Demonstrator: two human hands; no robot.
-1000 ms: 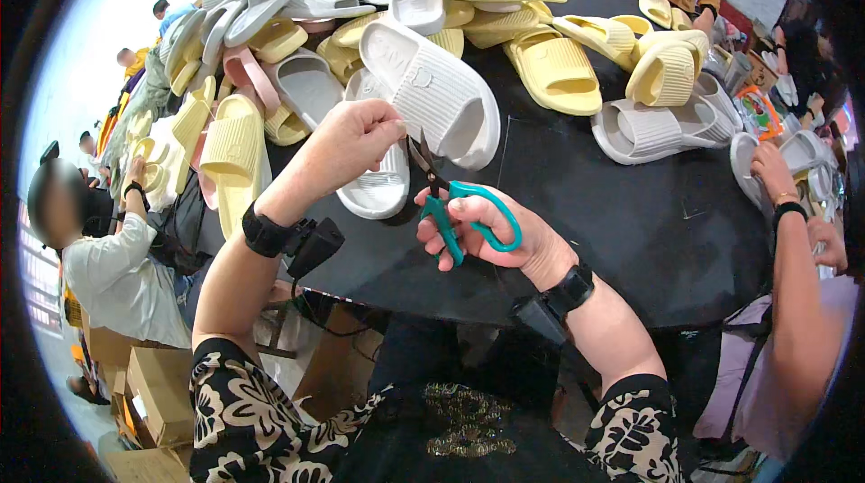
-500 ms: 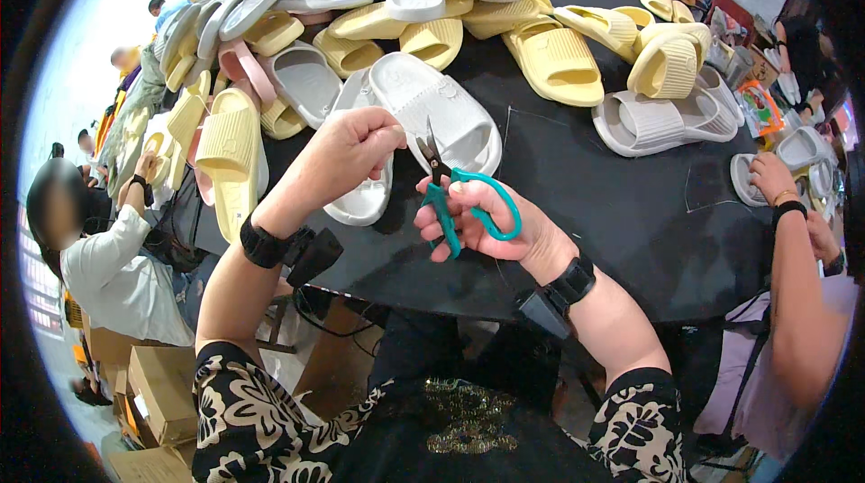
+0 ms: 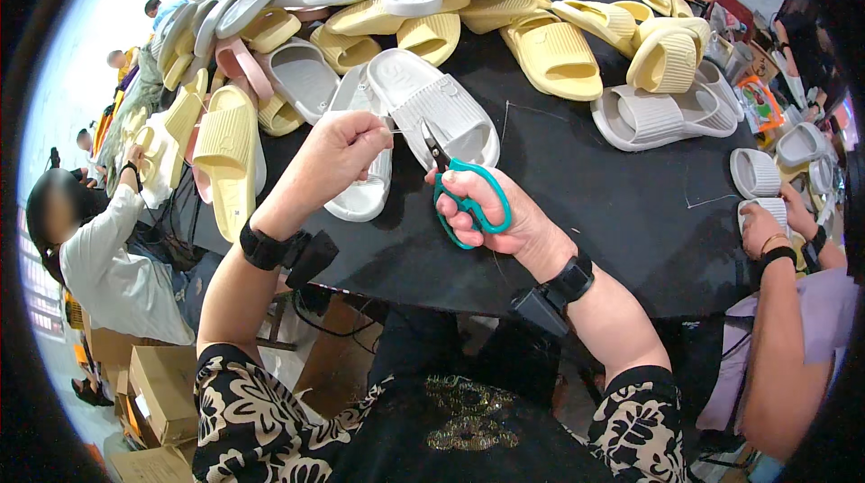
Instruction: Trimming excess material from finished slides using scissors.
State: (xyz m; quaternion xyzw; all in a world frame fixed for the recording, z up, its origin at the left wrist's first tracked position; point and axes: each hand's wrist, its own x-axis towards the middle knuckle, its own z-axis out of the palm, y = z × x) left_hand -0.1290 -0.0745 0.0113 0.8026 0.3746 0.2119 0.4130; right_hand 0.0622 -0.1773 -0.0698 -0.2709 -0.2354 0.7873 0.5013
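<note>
My left hand (image 3: 342, 154) is closed in a pinch above the grey slides. A thin pale thread (image 3: 402, 131) runs from its fingertips toward the scissors blades. My right hand (image 3: 518, 220) grips a pair of teal-handled scissors (image 3: 494, 184), fingers through the loops. Their dark blades point up toward my left hand and look nearly closed. Just behind the blades lies a grey slide (image 3: 432, 104) with a ribbed strap; its mate (image 3: 360, 199) is partly hidden by my left hand.
Yellow, grey and pink slides are heaped along the far side of the black table (image 3: 622, 240). A yellow slide (image 3: 225, 154) sits at left, a grey pair (image 3: 658, 118) at right. Loose thread lies on the tabletop. People work at both sides; one at right handles grey slides (image 3: 755, 174).
The scissors have gone from spread to nearly closed as my right fingers curled around the handles. My left hand barely moved. At right, the other person's hands shifted lower, with two slides now visible.
</note>
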